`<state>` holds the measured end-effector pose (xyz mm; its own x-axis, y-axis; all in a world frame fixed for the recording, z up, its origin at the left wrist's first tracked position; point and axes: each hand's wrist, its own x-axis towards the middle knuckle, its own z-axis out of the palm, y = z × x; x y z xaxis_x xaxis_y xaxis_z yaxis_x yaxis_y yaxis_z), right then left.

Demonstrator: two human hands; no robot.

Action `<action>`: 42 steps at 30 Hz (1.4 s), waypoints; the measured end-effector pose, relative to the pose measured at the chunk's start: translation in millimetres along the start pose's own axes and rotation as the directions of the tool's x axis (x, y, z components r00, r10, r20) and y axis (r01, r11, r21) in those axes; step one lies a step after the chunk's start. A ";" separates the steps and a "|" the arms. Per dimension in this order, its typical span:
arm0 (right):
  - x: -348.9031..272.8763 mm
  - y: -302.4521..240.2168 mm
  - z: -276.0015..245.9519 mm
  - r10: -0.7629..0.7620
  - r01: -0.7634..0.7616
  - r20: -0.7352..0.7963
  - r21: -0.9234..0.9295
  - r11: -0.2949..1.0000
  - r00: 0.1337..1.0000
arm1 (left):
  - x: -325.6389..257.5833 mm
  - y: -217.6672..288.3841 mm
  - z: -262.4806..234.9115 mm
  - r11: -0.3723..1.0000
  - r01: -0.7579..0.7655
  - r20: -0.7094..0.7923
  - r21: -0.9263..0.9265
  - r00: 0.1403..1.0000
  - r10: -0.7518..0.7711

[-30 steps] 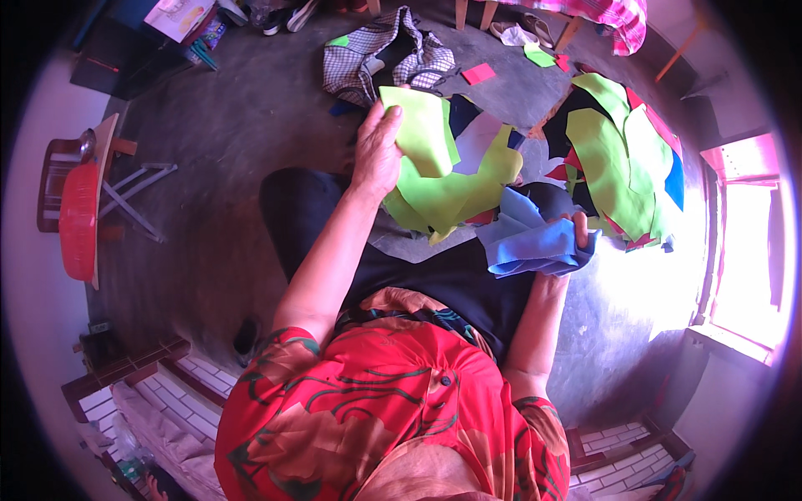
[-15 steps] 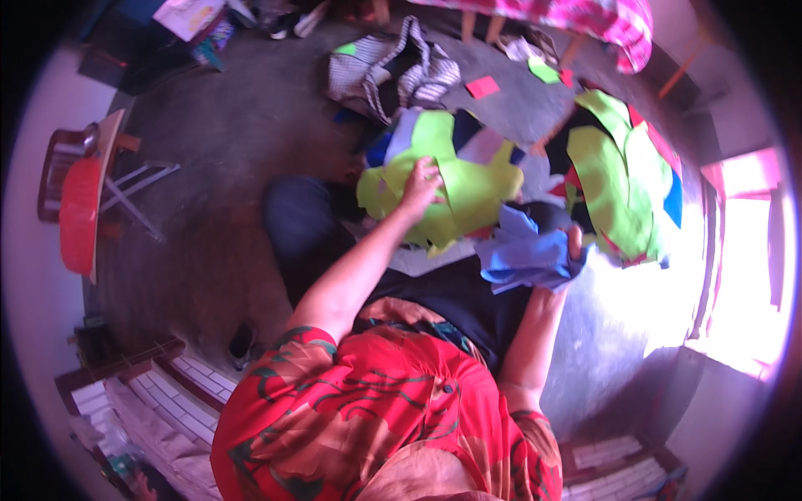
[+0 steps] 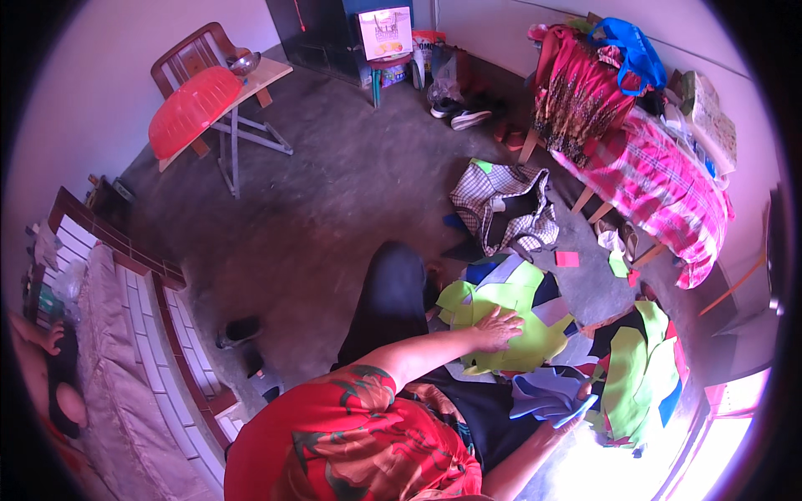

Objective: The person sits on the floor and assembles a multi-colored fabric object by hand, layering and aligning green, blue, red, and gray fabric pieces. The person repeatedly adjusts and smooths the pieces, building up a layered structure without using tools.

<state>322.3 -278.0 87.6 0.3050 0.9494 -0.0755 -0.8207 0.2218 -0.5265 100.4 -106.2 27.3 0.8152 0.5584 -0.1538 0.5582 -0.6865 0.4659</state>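
My left hand (image 3: pixel 499 328) lies with its fingers spread on a heap of lime-green fabric pieces (image 3: pixel 476 305) in front of my bent leg. Blue, dark and grey pieces show around and under the green ones. Crumpled layers of blue cloth (image 3: pixel 543 399) are gripped in my right hand (image 3: pixel 582 402), low over the near side of the heap. Part of that hand is hidden by the cloth and washed out by bright light. To its right rises a second pile of green pieces (image 3: pixel 632 367), with red and blue edges showing.
A checked cloth bag (image 3: pixel 501 200) lies beyond the heap, near a red scrap (image 3: pixel 567 259). At far right stands a bench with pink plaid cloth (image 3: pixel 660 188). A folding table holds a red basin (image 3: pixel 196 108). Another person's hand (image 3: pixel 52 338) shows at far left.
The view has swung left, bringing more of the room in. My left hand stays on the green pieces. The blue cloth, still in my right hand, has changed its folds.
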 end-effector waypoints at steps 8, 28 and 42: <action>-5.3 6.8 -8.6 -0.139 0.171 0.128 -0.286 0.943 0.982 | -20.2 43.8 -20.0 0.909 -0.231 -0.421 -0.347 0.904 0.069; -8.5 15.3 26.4 0.030 0.032 0.129 -0.453 0.891 0.991 | -57.7 99.9 -70.2 0.602 -0.269 -0.244 -0.752 0.962 0.124; -10.3 21.0 41.4 0.077 -0.032 0.071 -0.492 0.870 0.995 | -63.7 101.5 -93.4 0.287 -0.357 -0.416 -0.889 0.892 -0.177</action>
<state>281.9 -273.9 112.3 0.2060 0.9770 -0.0551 -0.4861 0.0533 -0.8723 90.7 -167.9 165.8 0.5645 0.8130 0.1427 -0.2684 0.0174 0.9632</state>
